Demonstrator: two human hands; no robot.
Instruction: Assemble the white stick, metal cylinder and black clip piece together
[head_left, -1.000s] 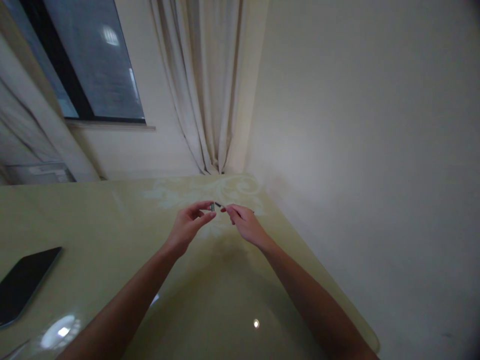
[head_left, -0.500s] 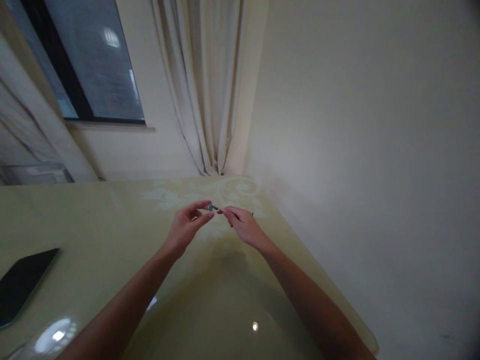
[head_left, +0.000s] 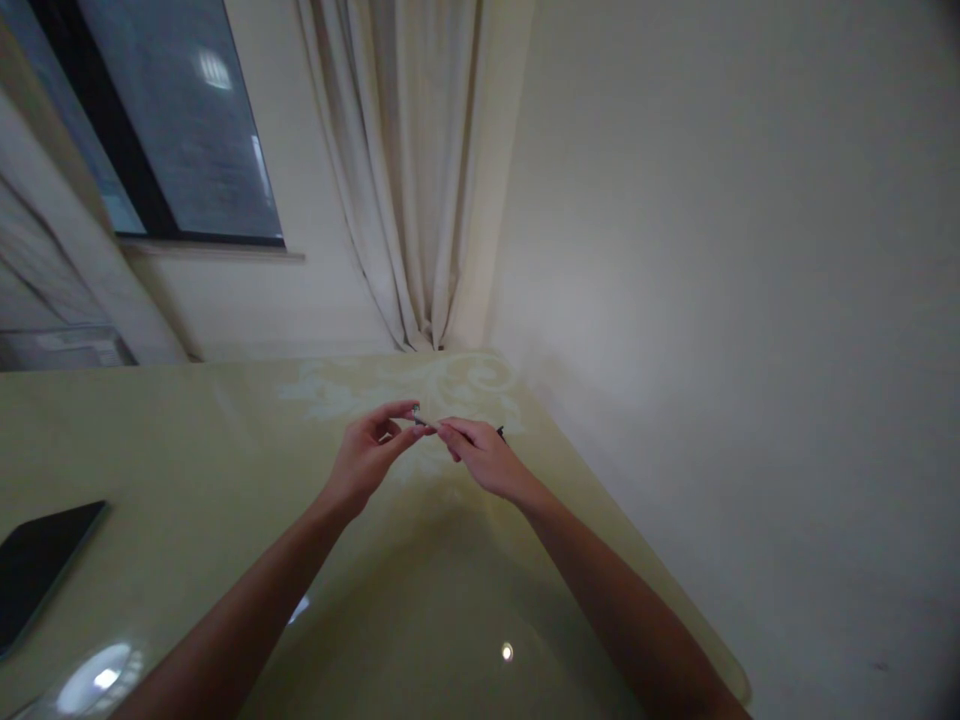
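Near the middle of the view, above the glossy table, my left hand (head_left: 369,452) pinches a small metallic piece (head_left: 416,413) between thumb and fingertips. Close on its right, my right hand (head_left: 480,455) is closed around a thin, slim tool (head_left: 427,424), whose tip reaches the small piece. A dark end (head_left: 501,433) sticks out behind the right hand. The exact kind of either object is too small to tell.
A dark flat tablet-like object (head_left: 45,560) lies on the pale green table (head_left: 187,450) at the left. Curtains (head_left: 420,200) and a window (head_left: 187,120) are behind; a plain wall (head_left: 712,300) borders the table's right edge.
The right hand has shifted slightly left and down, bringing the thin tool's tip against the small piece. The tool is angled differently. The view has moved a little.
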